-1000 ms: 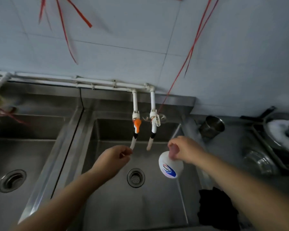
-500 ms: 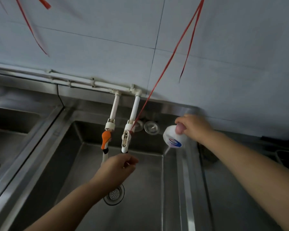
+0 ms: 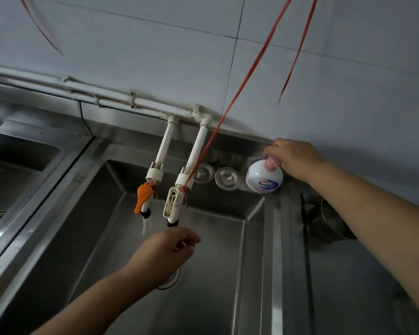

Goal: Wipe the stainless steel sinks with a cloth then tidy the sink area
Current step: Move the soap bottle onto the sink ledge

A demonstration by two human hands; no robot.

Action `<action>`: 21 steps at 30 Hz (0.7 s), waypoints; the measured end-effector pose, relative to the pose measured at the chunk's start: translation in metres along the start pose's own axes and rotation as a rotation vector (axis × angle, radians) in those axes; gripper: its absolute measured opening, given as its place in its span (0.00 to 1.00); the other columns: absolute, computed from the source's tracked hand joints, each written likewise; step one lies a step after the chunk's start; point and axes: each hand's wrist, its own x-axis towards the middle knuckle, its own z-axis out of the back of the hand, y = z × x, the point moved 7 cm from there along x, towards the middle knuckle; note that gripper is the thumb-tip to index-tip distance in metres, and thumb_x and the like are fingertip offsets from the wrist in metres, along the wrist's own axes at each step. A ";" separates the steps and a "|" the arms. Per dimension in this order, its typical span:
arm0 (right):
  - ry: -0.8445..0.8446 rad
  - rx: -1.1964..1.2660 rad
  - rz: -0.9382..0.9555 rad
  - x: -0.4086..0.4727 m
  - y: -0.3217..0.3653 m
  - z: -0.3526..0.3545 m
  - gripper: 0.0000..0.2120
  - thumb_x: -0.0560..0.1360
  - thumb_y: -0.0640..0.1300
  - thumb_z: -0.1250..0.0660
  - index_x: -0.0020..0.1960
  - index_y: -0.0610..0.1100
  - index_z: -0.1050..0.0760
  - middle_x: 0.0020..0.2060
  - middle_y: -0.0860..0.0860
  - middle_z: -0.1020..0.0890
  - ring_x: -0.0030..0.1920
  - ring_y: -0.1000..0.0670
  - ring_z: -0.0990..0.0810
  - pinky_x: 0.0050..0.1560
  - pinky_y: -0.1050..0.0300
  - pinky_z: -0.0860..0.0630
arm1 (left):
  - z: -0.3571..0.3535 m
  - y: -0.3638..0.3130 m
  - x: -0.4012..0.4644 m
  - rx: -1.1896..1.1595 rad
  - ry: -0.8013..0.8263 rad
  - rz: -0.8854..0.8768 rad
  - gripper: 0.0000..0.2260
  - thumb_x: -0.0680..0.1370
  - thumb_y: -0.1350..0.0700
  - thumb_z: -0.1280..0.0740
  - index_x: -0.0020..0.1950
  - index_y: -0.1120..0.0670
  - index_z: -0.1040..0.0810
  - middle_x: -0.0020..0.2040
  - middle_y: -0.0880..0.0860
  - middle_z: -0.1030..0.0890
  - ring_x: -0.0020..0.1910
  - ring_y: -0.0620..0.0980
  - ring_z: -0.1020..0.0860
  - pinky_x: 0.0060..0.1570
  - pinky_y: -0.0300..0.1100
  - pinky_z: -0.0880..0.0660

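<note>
My right hand (image 3: 293, 158) grips a white bottle with a blue label (image 3: 264, 181) by its pink top. The bottle is at the back right corner ledge of the right steel sink (image 3: 215, 262). My left hand (image 3: 169, 250) hovers over this sink with curled fingers, just below the spout of the white-handled tap (image 3: 171, 201). The spout's end is hidden behind the hand, so I cannot tell whether the hand holds it. A tap with an orange handle (image 3: 143, 197) hangs beside it. No cloth is in view.
Two round steel strainer plugs (image 3: 228, 178) lean on the sink's back ledge beside the bottle. The drain (image 3: 172, 280) shows under my left hand. A second sink (image 3: 22, 177) lies to the left. A steel cup (image 3: 331, 221) stands on the right counter. Red strings (image 3: 252, 68) hang from above.
My right hand carried the bottle from over the basin up to the back right ledge. My left hand moved from the orange tap's spout to below the white-handled tap. The view shifted right.
</note>
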 end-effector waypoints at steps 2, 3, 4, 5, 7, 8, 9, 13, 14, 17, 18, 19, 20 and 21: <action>-0.003 -0.038 0.028 0.000 0.001 -0.001 0.11 0.73 0.47 0.36 0.55 0.49 0.24 0.53 0.47 0.24 0.50 0.41 0.26 0.44 0.55 0.33 | -0.001 0.002 0.002 0.002 0.001 0.002 0.10 0.77 0.55 0.34 0.49 0.37 0.24 0.46 0.36 0.22 0.46 0.32 0.25 0.45 0.27 0.27; -0.006 -0.046 0.031 0.000 0.002 -0.001 0.12 0.73 0.47 0.36 0.56 0.49 0.25 0.53 0.47 0.25 0.50 0.41 0.26 0.44 0.56 0.33 | -0.001 0.003 0.003 0.000 0.005 0.006 0.11 0.77 0.55 0.34 0.49 0.37 0.25 0.46 0.36 0.22 0.46 0.32 0.24 0.45 0.27 0.26; -0.003 -0.044 0.021 -0.002 0.002 -0.001 0.13 0.73 0.47 0.36 0.57 0.49 0.25 0.54 0.47 0.25 0.51 0.41 0.26 0.44 0.55 0.32 | -0.002 0.004 0.004 0.001 0.009 0.010 0.11 0.77 0.55 0.33 0.49 0.37 0.25 0.46 0.36 0.22 0.45 0.32 0.24 0.45 0.27 0.26; 0.002 -0.048 0.012 -0.004 0.001 -0.001 0.14 0.74 0.47 0.36 0.59 0.49 0.25 0.55 0.47 0.25 0.52 0.41 0.26 0.46 0.54 0.31 | -0.001 0.005 0.004 0.003 0.009 0.014 0.11 0.76 0.55 0.33 0.49 0.37 0.25 0.46 0.36 0.22 0.45 0.32 0.24 0.44 0.27 0.27; 0.006 -0.094 0.006 -0.010 0.001 -0.003 0.18 0.76 0.47 0.37 0.66 0.51 0.29 0.59 0.47 0.26 0.56 0.41 0.27 0.50 0.53 0.30 | 0.000 0.007 0.004 0.000 0.005 0.024 0.10 0.76 0.55 0.33 0.48 0.38 0.24 0.45 0.36 0.22 0.45 0.31 0.25 0.43 0.26 0.28; 0.006 -0.088 -0.007 -0.013 0.001 -0.003 0.20 0.76 0.47 0.38 0.68 0.51 0.31 0.60 0.47 0.27 0.58 0.42 0.27 0.52 0.53 0.30 | 0.000 0.007 0.004 -0.005 0.002 0.028 0.10 0.76 0.55 0.33 0.48 0.38 0.24 0.44 0.36 0.22 0.45 0.30 0.25 0.42 0.25 0.28; 0.001 -0.049 -0.036 -0.017 0.000 -0.002 0.20 0.77 0.47 0.39 0.68 0.51 0.32 0.61 0.47 0.27 0.59 0.42 0.28 0.53 0.53 0.31 | 0.000 0.008 0.003 -0.008 0.003 0.030 0.10 0.76 0.55 0.33 0.48 0.38 0.24 0.43 0.36 0.23 0.45 0.30 0.25 0.41 0.25 0.29; -0.096 -0.027 -0.081 -0.037 0.003 0.004 0.22 0.77 0.44 0.39 0.70 0.48 0.33 0.64 0.47 0.27 0.61 0.42 0.28 0.55 0.53 0.31 | 0.002 0.009 -0.003 0.016 0.023 0.030 0.08 0.77 0.54 0.34 0.52 0.41 0.22 0.43 0.36 0.23 0.43 0.31 0.25 0.40 0.25 0.29; -0.150 -0.039 -0.071 -0.043 0.007 0.007 0.21 0.76 0.44 0.40 0.69 0.47 0.31 0.63 0.46 0.26 0.60 0.42 0.27 0.53 0.53 0.30 | 0.003 0.011 -0.005 0.017 0.027 0.033 0.08 0.77 0.54 0.34 0.53 0.42 0.22 0.43 0.37 0.23 0.43 0.33 0.25 0.41 0.26 0.29; -0.311 -0.002 -0.036 -0.065 0.027 0.018 0.15 0.72 0.42 0.39 0.58 0.43 0.24 0.57 0.45 0.22 0.53 0.38 0.23 0.46 0.51 0.26 | 0.006 0.015 -0.017 0.031 0.030 0.031 0.08 0.77 0.54 0.35 0.54 0.44 0.21 0.41 0.37 0.24 0.41 0.34 0.25 0.41 0.26 0.30; -0.351 -0.013 -0.029 -0.073 0.037 0.020 0.14 0.71 0.38 0.35 0.56 0.42 0.23 0.57 0.44 0.21 0.51 0.37 0.22 0.44 0.49 0.24 | 0.007 0.016 -0.023 0.035 0.033 0.029 0.08 0.77 0.54 0.35 0.54 0.44 0.21 0.41 0.37 0.24 0.41 0.33 0.25 0.40 0.26 0.30; -0.369 -0.037 -0.031 -0.080 0.047 0.019 0.15 0.69 0.35 0.32 0.55 0.41 0.22 0.57 0.43 0.21 0.48 0.36 0.21 0.42 0.47 0.22 | 0.009 0.019 -0.029 0.038 0.037 0.029 0.08 0.77 0.54 0.35 0.54 0.44 0.22 0.41 0.37 0.24 0.41 0.33 0.25 0.40 0.26 0.31; -0.362 -0.068 -0.037 -0.088 0.059 0.016 0.14 0.68 0.33 0.31 0.54 0.40 0.21 0.56 0.42 0.20 0.45 0.35 0.20 0.39 0.46 0.22 | 0.011 0.022 -0.036 0.042 0.040 0.032 0.08 0.77 0.54 0.35 0.54 0.44 0.22 0.41 0.37 0.24 0.41 0.33 0.25 0.40 0.26 0.31; -0.332 -0.097 -0.048 -0.095 0.072 0.012 0.13 0.69 0.34 0.32 0.54 0.40 0.21 0.53 0.41 0.19 0.43 0.36 0.20 0.37 0.46 0.22 | 0.014 0.026 -0.044 0.050 0.039 0.036 0.08 0.78 0.54 0.35 0.54 0.43 0.22 0.41 0.37 0.24 0.41 0.34 0.25 0.39 0.26 0.31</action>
